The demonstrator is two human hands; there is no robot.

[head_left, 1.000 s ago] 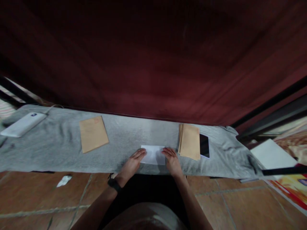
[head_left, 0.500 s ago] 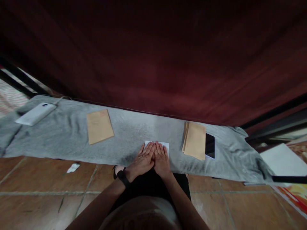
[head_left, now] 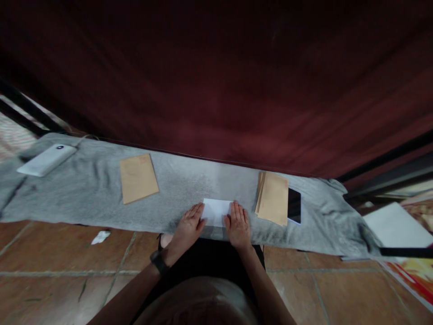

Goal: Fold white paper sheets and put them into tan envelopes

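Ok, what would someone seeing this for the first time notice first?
Probably the white paper at the near edge of the grey cloth, with the left hand and right hand flat at its two ends. Next, the dark red curtain behind, and the stack of brown envelopes to the right.

No legible text, label, brand or number found; the faint reddish mark on the brown envelope (head_left: 138, 178) is unreadable.
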